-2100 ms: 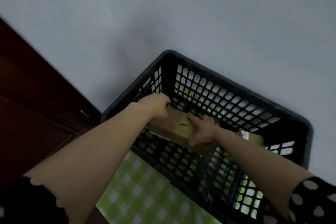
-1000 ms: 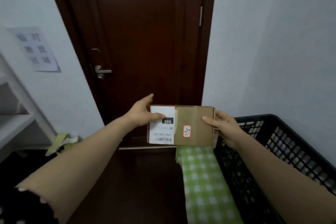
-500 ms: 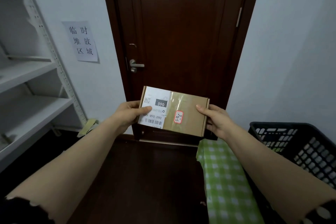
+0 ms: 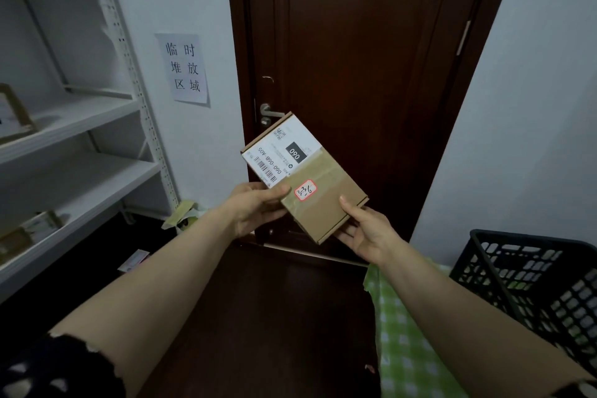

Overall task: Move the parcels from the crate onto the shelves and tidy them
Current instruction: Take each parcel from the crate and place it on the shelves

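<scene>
Head view: parcel held mid-air in front of the door, long axis tilted up-left. Left hand pinches its left edge, right hand cups the lower corner, fingers curled. Shelves left of the door, nearer the left hand; crate lower right.

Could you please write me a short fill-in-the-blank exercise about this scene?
The left hand and right hand both grip the parcel before a dark ____.
Its handwritten sticker has a ____ border.
The black crate sits on the person's ____ side.
The shelves are coloured ____.
Missing words: door, red, right, white.
</scene>
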Available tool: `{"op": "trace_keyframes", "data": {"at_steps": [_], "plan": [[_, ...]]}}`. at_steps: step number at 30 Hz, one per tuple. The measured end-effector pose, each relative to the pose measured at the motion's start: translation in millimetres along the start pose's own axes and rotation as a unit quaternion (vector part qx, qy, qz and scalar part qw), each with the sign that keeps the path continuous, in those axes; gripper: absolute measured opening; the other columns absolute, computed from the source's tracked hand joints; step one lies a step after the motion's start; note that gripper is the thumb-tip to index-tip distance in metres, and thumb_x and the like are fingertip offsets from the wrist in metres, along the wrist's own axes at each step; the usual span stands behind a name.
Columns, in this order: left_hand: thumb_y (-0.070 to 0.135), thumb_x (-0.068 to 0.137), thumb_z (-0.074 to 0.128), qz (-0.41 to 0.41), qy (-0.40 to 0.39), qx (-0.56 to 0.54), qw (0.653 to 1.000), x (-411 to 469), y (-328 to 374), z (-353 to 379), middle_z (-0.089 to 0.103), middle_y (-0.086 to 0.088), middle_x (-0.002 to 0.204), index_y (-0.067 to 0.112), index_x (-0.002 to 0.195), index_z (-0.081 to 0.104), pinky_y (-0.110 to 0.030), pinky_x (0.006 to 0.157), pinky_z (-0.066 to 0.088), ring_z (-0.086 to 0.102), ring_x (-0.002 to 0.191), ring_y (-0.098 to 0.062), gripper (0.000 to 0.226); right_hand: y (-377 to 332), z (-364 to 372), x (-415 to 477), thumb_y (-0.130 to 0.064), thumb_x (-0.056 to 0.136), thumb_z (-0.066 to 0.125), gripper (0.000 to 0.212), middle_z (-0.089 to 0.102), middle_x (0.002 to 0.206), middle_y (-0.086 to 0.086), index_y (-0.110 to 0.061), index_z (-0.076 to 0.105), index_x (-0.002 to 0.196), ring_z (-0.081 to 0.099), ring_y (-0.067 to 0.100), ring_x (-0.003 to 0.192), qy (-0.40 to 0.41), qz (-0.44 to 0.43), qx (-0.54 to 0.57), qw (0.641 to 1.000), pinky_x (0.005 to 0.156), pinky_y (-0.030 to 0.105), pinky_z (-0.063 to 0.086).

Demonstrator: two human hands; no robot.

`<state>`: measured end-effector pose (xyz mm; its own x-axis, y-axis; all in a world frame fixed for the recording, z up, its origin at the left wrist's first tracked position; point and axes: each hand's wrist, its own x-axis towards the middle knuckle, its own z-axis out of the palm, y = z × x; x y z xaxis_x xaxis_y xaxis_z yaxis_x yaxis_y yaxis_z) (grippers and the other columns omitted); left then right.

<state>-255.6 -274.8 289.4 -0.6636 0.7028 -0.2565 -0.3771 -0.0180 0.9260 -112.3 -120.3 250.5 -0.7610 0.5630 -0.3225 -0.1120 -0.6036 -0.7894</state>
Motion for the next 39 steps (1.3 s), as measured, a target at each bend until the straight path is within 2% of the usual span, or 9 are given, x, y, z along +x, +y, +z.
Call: {"op": "trace_keyframes", "data": {"at_steps": [12, 17, 20, 22, 24, 26, 29, 35, 39], "plan": [[0.004, 0.082, 0.068, 0.016, -0.005, 0.052, 0.998, -14.9, 8.5, -28.6, 0.072, -0.006, 0.099, 0.004, 0.112, 0.06, -0.032, 0.079, 0.055, 0.069, 0.09, -0.017, 0.031, 11.2, 11.5, -4.6, -0.008, 0.078, 0.073, 0.033, 0.07, 0.103, 0.011, -0.007, 0.062, 0.109, 0.065, 0.028, 0.103, -0.036, 0.031, -0.085, 0.995, 0.094, 0.044, 0.049], [0.002, 0.079, 0.071, 0.014, 0.019, 0.107, 0.994, -31.7, 10.1, -54.8, 0.071, -0.004, 0.107, 0.007, 0.112, 0.062, -0.033, 0.082, 0.056, 0.068, 0.099, -0.019, 0.035, -0.7, 29.5, 2.8, -0.023, 0.068, 0.082, 0.063, 0.061, 0.122, 0.01, -0.01, 0.057, 0.123, 0.054, 0.021, 0.119, -0.005, -0.049, -0.228, 0.972, 0.109, 0.038, 0.036], [-0.001, 0.078, 0.072, 0.005, 0.037, 0.148, 0.988, -48.0, 5.4, -69.0, 0.071, -0.002, 0.104, 0.008, 0.111, 0.064, -0.026, 0.072, 0.058, 0.069, 0.093, -0.014, 0.035, -7.1, 53.7, 13.1, -0.016, 0.075, 0.078, 0.071, 0.057, 0.13, 0.012, -0.006, 0.046, 0.137, 0.051, 0.018, 0.121, -0.068, -0.087, -0.271, 0.956, 0.11, 0.035, 0.035], [-0.003, 0.076, 0.072, -0.007, 0.051, 0.165, 0.985, -58.8, -0.1, -80.4, 0.069, -0.004, 0.111, 0.009, 0.114, 0.063, -0.033, 0.086, 0.056, 0.066, 0.104, -0.019, 0.041, -4.2, 72.4, 21.9, -0.014, 0.073, 0.079, 0.081, 0.051, 0.138, 0.013, -0.006, 0.037, 0.143, 0.049, 0.019, 0.126, -0.117, -0.092, -0.318, 0.936, 0.112, 0.037, 0.033], [-0.004, 0.075, 0.074, -0.021, 0.067, 0.183, 0.981, -70.8, -8.1, -92.6, 0.068, -0.006, 0.117, 0.012, 0.117, 0.063, -0.041, 0.098, 0.049, 0.063, 0.11, -0.022, 0.046, 4.5, 90.8, 26.7, -0.008, 0.071, 0.079, 0.087, 0.05, 0.138, 0.013, -0.006, 0.032, 0.145, 0.049, 0.02, 0.126, -0.169, -0.081, -0.351, 0.918, 0.108, 0.038, 0.04], [-0.004, 0.075, 0.074, -0.031, 0.091, 0.199, 0.975, -87.8, -19.1, -106.6, 0.067, -0.005, 0.118, 0.013, 0.119, 0.062, -0.042, 0.101, 0.047, 0.063, 0.111, -0.022, 0.049, 21.3, 108.1, 27.2, 0.002, 0.071, 0.076, 0.083, 0.057, 0.128, 0.008, -0.009, 0.036, 0.143, 0.058, 0.019, 0.114, -0.218, -0.05, -0.363, 0.904, 0.087, 0.031, 0.055], [-0.007, 0.075, 0.072, -0.037, 0.125, 0.2, 0.971, -114.8, -32.6, -127.1, 0.067, -0.004, 0.117, 0.015, 0.12, 0.061, -0.039, 0.1, 0.048, 0.062, 0.112, -0.022, 0.051, 47.3, 129.6, 24.3, 0.01, 0.07, 0.074, 0.073, 0.064, 0.118, 0.007, -0.01, 0.048, 0.136, 0.066, 0.017, 0.096, -0.294, -0.011, -0.407, 0.865, 0.062, 0.022, 0.057], [-0.007, 0.078, 0.069, -0.023, 0.235, 0.186, 0.954, -160.4, -47.0, -176.9, 0.067, -0.003, 0.117, 0.013, 0.128, 0.057, -0.032, 0.101, 0.046, 0.061, 0.111, -0.017, 0.055, 99.1, 184.2, 20.7, 0.009, 0.072, 0.073, 0.05, 0.067, 0.092, 0.004, -0.011, 0.057, 0.115, 0.067, 0.013, 0.078, -0.381, 0.034, -0.464, 0.799, 0.055, 0.02, 0.056], [0.0, 0.081, 0.071, -0.014, 0.334, 0.17, 0.927, -172.8, -49.3, -216.5, 0.061, -0.004, 0.127, 0.01, 0.138, 0.046, -0.032, 0.103, 0.042, 0.055, 0.12, -0.019, 0.064, 140.3, 226.4, 34.2, 0.007, 0.071, 0.075, 0.05, 0.063, 0.094, 0.003, -0.017, 0.058, 0.111, 0.064, 0.017, 0.087, -0.405, 0.026, -0.488, 0.773, 0.071, 0.032, 0.058]]}}
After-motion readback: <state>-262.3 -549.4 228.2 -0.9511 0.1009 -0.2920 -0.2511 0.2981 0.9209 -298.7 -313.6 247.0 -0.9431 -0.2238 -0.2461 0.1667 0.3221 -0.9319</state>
